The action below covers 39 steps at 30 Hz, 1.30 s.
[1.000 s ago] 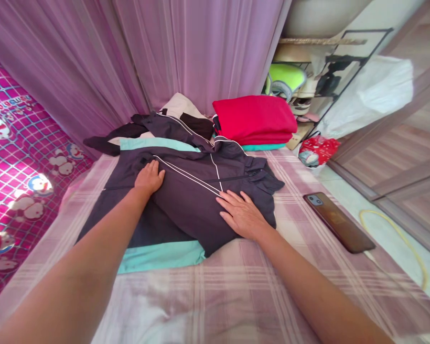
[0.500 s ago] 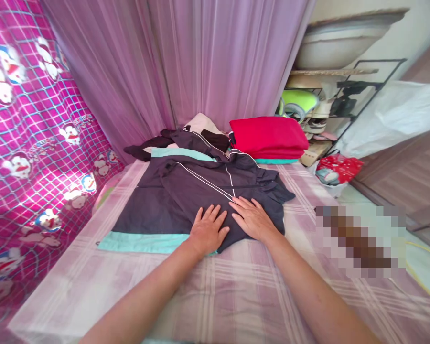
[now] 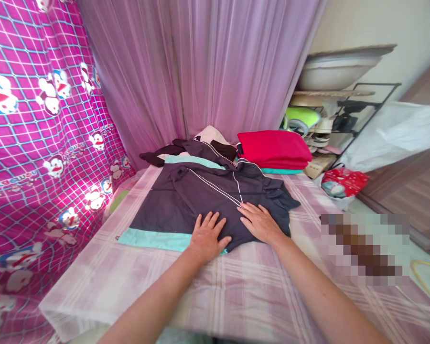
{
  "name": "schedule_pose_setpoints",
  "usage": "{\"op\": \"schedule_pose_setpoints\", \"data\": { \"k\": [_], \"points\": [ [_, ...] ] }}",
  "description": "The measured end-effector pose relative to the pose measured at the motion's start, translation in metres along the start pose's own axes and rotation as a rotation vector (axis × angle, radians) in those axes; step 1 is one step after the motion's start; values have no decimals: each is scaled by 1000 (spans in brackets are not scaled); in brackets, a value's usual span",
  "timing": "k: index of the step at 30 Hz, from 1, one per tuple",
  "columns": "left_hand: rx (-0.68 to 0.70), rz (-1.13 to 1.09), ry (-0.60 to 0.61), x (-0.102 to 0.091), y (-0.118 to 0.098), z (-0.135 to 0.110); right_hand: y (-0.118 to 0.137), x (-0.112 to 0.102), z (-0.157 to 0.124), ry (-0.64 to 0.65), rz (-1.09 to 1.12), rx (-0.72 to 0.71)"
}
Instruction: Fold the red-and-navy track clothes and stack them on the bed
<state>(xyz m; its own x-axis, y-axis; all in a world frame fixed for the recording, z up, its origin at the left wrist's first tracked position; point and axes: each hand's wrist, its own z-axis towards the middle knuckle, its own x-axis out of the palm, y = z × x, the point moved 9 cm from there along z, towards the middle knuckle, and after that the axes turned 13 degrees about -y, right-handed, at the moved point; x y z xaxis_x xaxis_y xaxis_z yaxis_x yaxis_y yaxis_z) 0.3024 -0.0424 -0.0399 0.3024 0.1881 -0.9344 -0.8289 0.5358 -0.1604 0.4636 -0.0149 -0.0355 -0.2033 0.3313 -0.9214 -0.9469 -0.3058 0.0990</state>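
Note:
A dark jacket (image 3: 165,205) with white piping and a mint-green hem band lies spread on the plaid cloth. One sleeve is folded across its body. My left hand (image 3: 207,237) rests flat on the jacket near its lower edge, fingers spread. To the right of it, my right hand (image 3: 261,222) lies flat on the jacket as well, its fingertips at the end of the white piping. Neither hand grips the fabric. Behind the jacket are rumpled dark and white clothes (image 3: 215,135), partly hidden by it.
A folded red garment (image 3: 274,148) sits on a mint-green one at the back right. A purple curtain (image 3: 200,62) hangs behind, a pink patterned one (image 3: 68,143) at the left. A shelf rack (image 3: 358,100) and a red bag (image 3: 344,181) stand right; a blurred patch covers the right edge.
The view has shifted, so the whole scene sits slightly further right, with the background lower. Both hands stay flat on the jacket in nearly the same places.

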Motion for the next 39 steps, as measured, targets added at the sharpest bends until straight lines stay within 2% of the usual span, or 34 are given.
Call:
{"op": "schedule_pose_setpoints", "data": {
  "k": [5,12,21,32,39],
  "points": [
    [-11,-47,-10,-5,1,0,-3,-9,-4,-88,-45,72],
    [-26,-99,-30,-7,2,-1,-10,-25,-37,-281,-122,182],
    [-27,-138,-40,-8,2,0,-20,-23,-42,-443,-87,146],
    [-24,-175,-36,-6,4,0,-24,-24,-44,-491,10,150],
    [-17,-192,-43,-5,5,-1,-24,-25,-44,-483,10,105]
  ]
}}
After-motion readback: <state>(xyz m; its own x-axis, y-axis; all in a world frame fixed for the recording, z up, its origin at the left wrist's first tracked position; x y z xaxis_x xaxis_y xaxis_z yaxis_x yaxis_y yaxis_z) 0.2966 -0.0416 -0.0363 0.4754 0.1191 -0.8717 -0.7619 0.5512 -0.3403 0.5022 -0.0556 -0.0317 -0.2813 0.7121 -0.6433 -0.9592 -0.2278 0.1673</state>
